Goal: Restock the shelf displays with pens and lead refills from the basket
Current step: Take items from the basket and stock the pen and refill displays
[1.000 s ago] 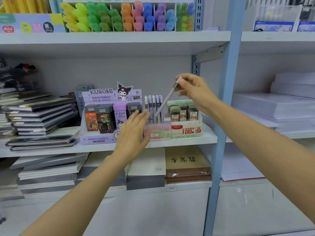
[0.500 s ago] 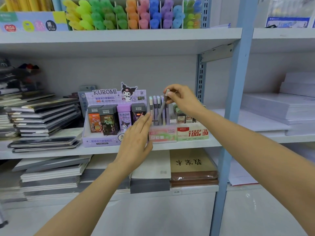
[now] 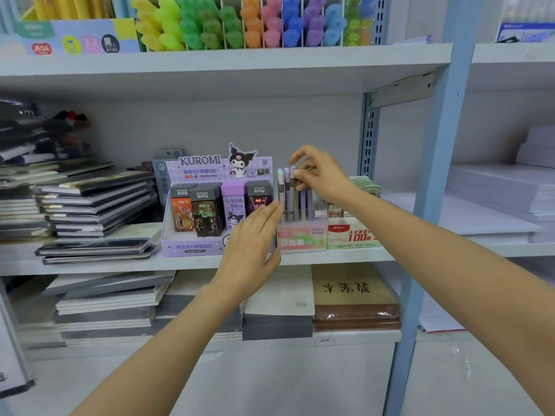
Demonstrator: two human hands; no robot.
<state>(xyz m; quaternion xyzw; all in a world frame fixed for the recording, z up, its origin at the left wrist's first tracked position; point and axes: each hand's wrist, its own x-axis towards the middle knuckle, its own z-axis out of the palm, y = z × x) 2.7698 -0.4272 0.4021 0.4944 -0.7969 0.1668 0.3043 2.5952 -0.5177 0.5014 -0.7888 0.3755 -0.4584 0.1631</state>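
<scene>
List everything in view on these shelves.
highlighters: many, yellow to purple, top shelf
Kuromi box: one, purple, middle shelf
lead refill cases: four in front, orange, dark, purple, inside Kuromi box
pen box: one, pink, right of Kuromi box
pens: several, pastel, upright in pen box
red-and-white box: one, right of pen box
notebooks: stacked, dark, middle shelf left
brown book: one, lower shelf
left hand: open, fingers at pen box's left side
right hand: pinching one pen's top
</scene>
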